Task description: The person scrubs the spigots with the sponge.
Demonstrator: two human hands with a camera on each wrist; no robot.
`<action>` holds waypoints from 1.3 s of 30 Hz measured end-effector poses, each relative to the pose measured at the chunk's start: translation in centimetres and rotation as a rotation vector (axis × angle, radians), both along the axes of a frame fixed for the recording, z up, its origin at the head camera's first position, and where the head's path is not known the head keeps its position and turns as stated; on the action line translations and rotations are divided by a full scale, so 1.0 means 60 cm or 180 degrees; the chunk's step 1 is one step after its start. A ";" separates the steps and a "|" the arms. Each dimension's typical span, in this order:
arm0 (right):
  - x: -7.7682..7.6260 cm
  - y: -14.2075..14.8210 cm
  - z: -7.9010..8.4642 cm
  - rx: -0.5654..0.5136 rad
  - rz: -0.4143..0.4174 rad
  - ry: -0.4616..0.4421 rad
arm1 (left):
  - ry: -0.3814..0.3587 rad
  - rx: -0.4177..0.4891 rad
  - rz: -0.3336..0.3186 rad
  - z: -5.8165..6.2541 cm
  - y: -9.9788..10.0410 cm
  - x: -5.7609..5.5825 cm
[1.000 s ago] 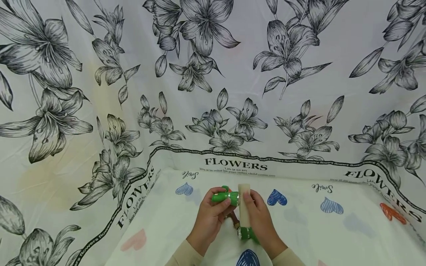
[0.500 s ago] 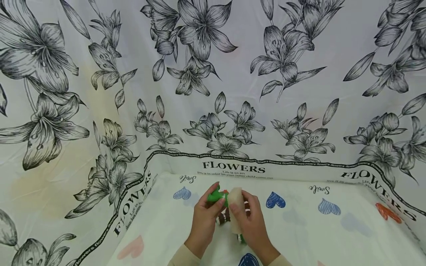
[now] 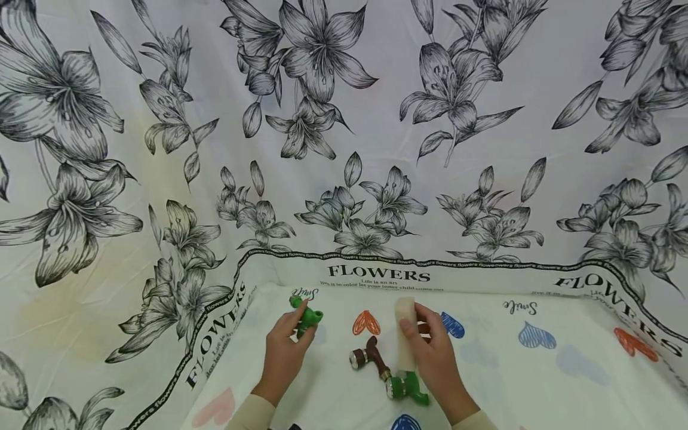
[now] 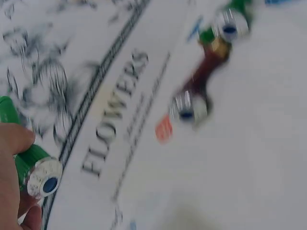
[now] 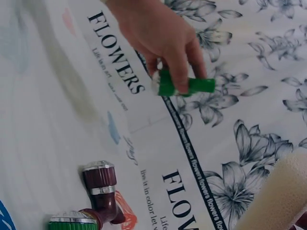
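My left hand [image 3: 285, 355] pinches a small green tap [image 3: 309, 318] above the cloth at the left. In the left wrist view the silver knob of that green tap [image 4: 44, 178] shows a blue centre. My right hand [image 3: 432, 352] grips an upright cream sponge strip [image 3: 405, 340]; a dark red piece [image 5: 301, 221] shows behind the sponge [image 5: 276, 196] in the right wrist view, mostly hidden. Between the hands a maroon tap [image 3: 375, 357] with a brass end lies on the cloth. Touching or very near it lies another green tap [image 3: 411, 387].
White cloth with printed hearts [image 3: 366, 322] covers the work surface [image 3: 333, 394]. Behind it rises a flower-printed curtain [image 3: 484, 179], its lower band lettered. At the bottom edge a small dark thing [image 3: 294, 427] is just visible, cut off.
My left hand has moved left, carrying the green tap away from the sponge strip. My right hand has shifted slightly right with the sponge. The two taps lying between are now uncovered.
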State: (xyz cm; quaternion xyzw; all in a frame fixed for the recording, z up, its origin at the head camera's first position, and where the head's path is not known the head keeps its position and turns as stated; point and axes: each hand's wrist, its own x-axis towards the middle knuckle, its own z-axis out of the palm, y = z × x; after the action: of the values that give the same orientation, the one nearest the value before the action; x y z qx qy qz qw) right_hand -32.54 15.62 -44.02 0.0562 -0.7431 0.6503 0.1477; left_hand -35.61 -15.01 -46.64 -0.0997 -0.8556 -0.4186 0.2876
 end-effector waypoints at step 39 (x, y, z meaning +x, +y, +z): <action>0.008 0.047 -0.005 -0.0069 -0.0051 -0.0116 | -0.0785 -0.1026 -0.0158 -0.001 -0.049 -0.024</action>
State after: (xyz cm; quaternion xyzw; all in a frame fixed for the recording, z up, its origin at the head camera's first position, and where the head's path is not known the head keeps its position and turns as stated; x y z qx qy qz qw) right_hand -32.08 18.42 -44.31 0.0369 -0.7390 0.6580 0.1399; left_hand -37.05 -17.98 -46.69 -0.1135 -0.9376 -0.2922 0.1506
